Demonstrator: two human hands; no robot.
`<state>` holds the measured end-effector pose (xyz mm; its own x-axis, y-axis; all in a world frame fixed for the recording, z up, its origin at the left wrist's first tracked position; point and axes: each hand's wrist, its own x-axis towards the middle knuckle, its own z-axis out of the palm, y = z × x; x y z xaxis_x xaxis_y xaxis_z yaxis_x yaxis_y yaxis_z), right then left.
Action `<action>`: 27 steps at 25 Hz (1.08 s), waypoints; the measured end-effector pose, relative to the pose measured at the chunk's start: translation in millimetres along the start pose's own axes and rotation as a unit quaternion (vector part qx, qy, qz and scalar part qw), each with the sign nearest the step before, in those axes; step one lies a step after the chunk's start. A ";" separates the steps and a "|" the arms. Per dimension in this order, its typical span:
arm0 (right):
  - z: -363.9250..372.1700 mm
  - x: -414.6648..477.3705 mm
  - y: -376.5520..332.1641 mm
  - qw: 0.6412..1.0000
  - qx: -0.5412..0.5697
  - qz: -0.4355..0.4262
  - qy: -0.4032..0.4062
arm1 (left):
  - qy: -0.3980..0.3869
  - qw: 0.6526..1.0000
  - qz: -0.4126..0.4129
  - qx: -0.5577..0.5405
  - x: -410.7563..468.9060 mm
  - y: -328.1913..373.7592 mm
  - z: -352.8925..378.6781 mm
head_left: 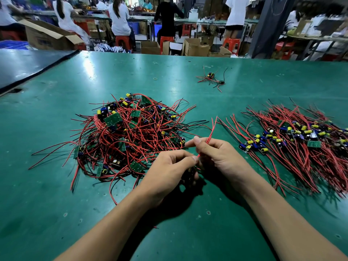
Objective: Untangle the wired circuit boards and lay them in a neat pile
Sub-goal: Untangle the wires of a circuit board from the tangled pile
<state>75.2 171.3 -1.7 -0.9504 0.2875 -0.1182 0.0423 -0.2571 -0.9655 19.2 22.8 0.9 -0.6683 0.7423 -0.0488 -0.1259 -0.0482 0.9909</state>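
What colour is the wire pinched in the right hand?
The wire in the right hand is red, head view.

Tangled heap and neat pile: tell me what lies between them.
Head view: mostly bare green table, with stray wire ends from the tangled heap and the neat pile reaching in; nearer the person, the right hand holds red wires up there.

Bright overhead light, wide-angle bend at the edges
Glare streaks my worktop (131, 76) far left; my left hand (169, 166) and right hand (220, 157) cast soft shadows near me; far workers (120, 17) are blurred, the right pile (301, 140) smeared at its edge.
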 end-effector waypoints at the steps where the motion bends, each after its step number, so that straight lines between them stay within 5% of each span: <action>1: -0.4 0.0 2.3 1.000 -0.004 -0.007 0.003 | -0.001 1.000 0.000 -0.002 0.2 0.3 -0.4; 7: -12.1 6.7 -1.3 0.981 -0.091 -0.120 0.124 | -0.013 1.000 -0.010 -0.011 1.4 3.2 -3.7; 11: -23.2 9.4 -5.3 0.936 -0.220 -0.197 0.193 | -0.022 0.999 -0.017 -0.016 1.2 4.9 -3.4; 17: -26.0 19.3 2.2 0.906 -0.278 -0.179 0.265 | -0.016 1.000 -0.023 -0.012 3.0 5.9 -1.5; 24: -24.6 20.4 -2.6 0.974 -0.094 -0.097 0.181 | 0.021 0.999 -0.020 -0.039 1.5 8.1 -1.1; 27: -19.4 12.3 -4.5 0.957 -0.183 -0.147 0.168 | 0.030 0.998 -0.007 -0.050 -0.3 10.4 -1.0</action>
<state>69.3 193.9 -3.3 -0.7873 0.5948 0.1622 -0.0481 0.2030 -0.9780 17.3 21.4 11.2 -0.7079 0.7026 -0.0721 -0.2062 -0.1079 0.9725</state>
